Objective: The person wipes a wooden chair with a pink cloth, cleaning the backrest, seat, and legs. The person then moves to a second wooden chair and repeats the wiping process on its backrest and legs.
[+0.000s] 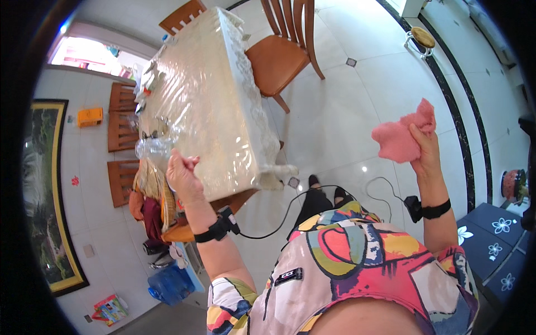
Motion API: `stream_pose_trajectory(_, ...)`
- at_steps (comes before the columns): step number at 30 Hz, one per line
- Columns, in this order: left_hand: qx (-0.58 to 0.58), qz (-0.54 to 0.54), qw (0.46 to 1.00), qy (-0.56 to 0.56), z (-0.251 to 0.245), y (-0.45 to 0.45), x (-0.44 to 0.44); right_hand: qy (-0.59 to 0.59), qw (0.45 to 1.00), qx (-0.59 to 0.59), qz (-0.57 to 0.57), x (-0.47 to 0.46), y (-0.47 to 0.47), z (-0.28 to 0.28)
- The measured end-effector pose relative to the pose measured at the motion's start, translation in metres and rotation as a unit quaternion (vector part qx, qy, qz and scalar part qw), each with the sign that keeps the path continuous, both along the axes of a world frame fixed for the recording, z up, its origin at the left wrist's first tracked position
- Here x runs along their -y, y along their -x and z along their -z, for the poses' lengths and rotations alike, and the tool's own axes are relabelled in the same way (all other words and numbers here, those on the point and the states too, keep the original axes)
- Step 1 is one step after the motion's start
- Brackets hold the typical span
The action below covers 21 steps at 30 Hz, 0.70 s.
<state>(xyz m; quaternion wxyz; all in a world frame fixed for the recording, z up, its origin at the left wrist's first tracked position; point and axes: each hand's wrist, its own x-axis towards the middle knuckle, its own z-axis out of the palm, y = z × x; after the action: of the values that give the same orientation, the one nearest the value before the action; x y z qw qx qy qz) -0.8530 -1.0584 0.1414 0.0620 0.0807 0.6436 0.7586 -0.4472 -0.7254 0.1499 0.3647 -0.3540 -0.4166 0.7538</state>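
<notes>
A pink fluffy cloth (398, 140) is bunched up in my right hand (428, 150), raised out over the tiled floor. My thumb presses on its front, and part of it sticks up above the fingers. My left hand (184, 178) is over the near left corner of the dining table (205, 113), fingers curled in, with nothing visible in them. Just beyond its fingertips is a clear container (151, 148); whether they touch is hard to tell. A transparent cover over a pale lace-edged cloth drapes the table.
One wooden chair (278, 63) stands at the table's right side. Bags and cloths (153, 201) crowd the left, above a blue water bottle (171, 284). A black cable (276, 229) runs from my left wrist strap across my front. A round stool (422, 38) stands far right.
</notes>
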Motion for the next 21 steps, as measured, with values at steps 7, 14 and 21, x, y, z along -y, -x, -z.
stream_pose_trajectory(7, 0.038, 0.123, 0.991, 0.033, 0.015, 0.035, -0.185, -0.062, 0.993, -0.020, 0.099, -0.062, -0.022, 0.013)
stream_pose_trajectory(14, 0.138, 0.211, 0.967, 0.036, 0.059, 0.067, -0.404, -0.004, 0.971, -0.013, 0.237, -0.151, -0.062, 0.005)
stream_pose_trajectory(21, 0.040, 0.227, 0.964, 0.134, 0.104, 0.102, -0.584, -0.016, 0.961, 0.007, 0.276, -0.205, -0.084, 0.005)
